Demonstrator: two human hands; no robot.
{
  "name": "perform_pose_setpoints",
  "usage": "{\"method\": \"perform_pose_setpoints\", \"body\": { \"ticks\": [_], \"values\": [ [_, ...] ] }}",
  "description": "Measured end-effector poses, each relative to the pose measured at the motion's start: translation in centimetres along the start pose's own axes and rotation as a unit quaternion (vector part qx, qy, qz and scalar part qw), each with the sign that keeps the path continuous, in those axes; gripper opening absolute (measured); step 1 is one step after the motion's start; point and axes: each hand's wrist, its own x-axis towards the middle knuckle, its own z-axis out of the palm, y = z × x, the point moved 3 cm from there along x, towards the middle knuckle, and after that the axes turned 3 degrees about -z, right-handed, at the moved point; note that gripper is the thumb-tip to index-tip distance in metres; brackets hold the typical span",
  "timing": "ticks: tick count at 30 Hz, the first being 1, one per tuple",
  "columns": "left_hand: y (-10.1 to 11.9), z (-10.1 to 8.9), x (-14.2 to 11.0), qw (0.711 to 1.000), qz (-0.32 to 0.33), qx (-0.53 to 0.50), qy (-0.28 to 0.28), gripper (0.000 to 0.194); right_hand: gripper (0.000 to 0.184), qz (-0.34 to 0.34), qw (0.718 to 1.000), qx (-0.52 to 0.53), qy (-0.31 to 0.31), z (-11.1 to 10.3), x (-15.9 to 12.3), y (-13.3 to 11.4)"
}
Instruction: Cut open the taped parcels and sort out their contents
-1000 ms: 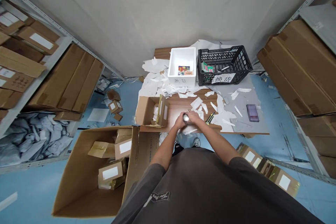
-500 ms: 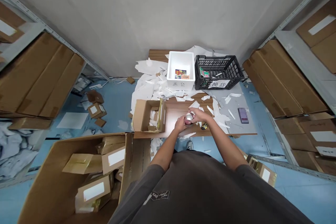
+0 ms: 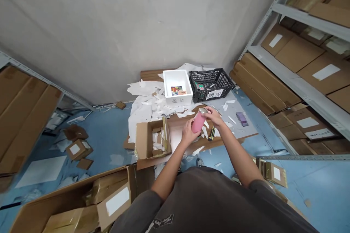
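Note:
A pink bottle (image 3: 198, 122) with a silver lid is held tilted above the wooden table (image 3: 177, 125). My left hand (image 3: 189, 133) is wrapped round the lower part of its body. At the lid end, my right hand (image 3: 213, 115) grips the bottle near its top, fingers closed. Just right of the bottle lies a yellow and black box cutter (image 3: 211, 133) among paper scraps. To the left, an open cardboard box (image 3: 142, 140) holds torn bits of paper and cardboard.
Behind stand a white bin (image 3: 179, 100) with small colourful packets and a black crate (image 3: 210, 94). Torn white paper (image 3: 142, 109) covers the table's left side. A large carton (image 3: 82, 182) full of boxes is at lower left. Shelves (image 3: 300, 76) of boxes line the right.
My hands have turned the bottle from lid-up to tilted, so its pink side now shows. The view has swung to the right.

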Motion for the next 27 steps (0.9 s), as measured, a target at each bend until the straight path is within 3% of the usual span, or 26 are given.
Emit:
{"method": "perform_pose_setpoints", "body": {
  "ticks": [2,7,10,13,18,23,27],
  "values": [
    [1.4,-0.2,0.3,0.999,-0.004,-0.031,-0.009,0.090,0.061,0.019,0.999,0.029,0.007,0.2,-0.6,0.2],
    [3.6,-0.6,0.8,0.995,-0.007,-0.099,-0.019,0.091,0.103,-0.039,0.993,0.053,-0.100,1.2,-2.3,0.4],
    [4.9,-0.5,0.9,0.998,-0.002,-0.059,0.029,0.099,0.115,-0.058,0.997,0.029,-0.047,1.1,-2.7,1.0],
    [6.0,0.4,0.9,0.996,-0.024,-0.076,0.029,0.104,0.122,-0.067,0.998,0.016,0.005,0.5,-2.8,1.4],
    [7.7,1.3,0.9,0.992,-0.041,-0.122,0.005,0.097,0.128,-0.061,0.994,0.051,-0.081,0.0,-3.0,1.1],
    [9.1,0.7,0.8,0.997,-0.023,-0.049,0.061,0.102,0.132,-0.078,0.994,0.050,-0.051,-0.2,-3.2,0.7],
    [9.4,0.9,0.9,0.995,-0.043,-0.084,0.033,0.096,0.130,-0.071,0.987,0.088,-0.116,0.3,-3.3,0.5]
  ]
}}
